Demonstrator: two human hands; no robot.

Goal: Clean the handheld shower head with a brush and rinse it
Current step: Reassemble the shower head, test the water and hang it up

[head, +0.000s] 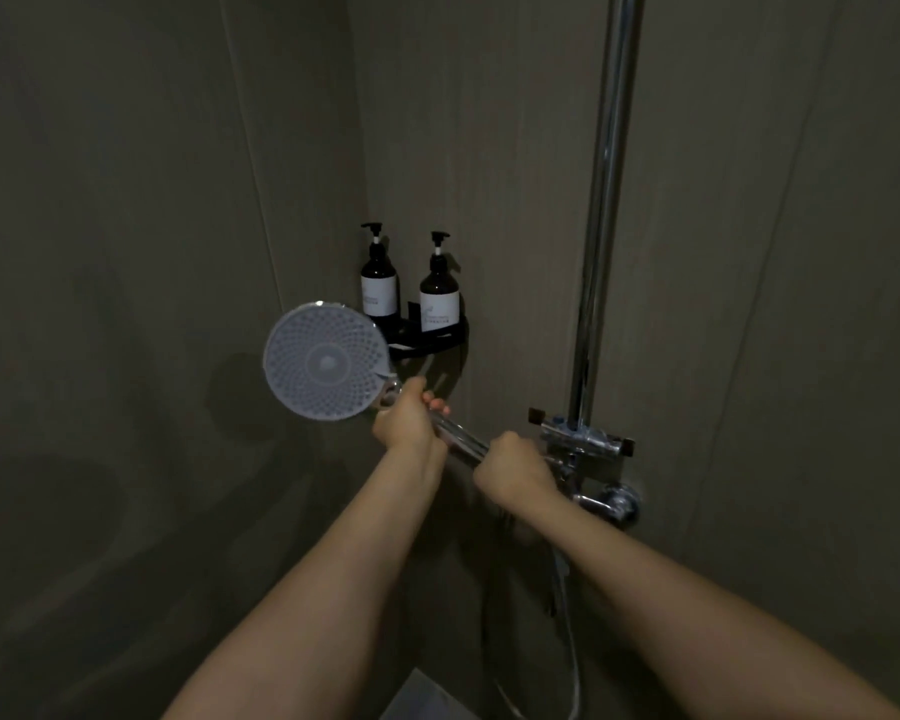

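Shower head point(326, 362) held up in the shower corner, nozzle face toward camera. Left hand point(405, 420) fingers point(436, 403) wrapped around the chrome handle just below the head; right hand point(515, 467) closed around the handle's lower end, near the mixer valve point(583, 443).

The white labels on both pump bottles point(379, 275) are too blurred to read.

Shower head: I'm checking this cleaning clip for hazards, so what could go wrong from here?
The shower head faces the person; if water comes on, it could spray them. Its rim sits close to the two pump bottles on the corner shelf, so a swing might topple them. The right hand works beside the valve and might bump it.
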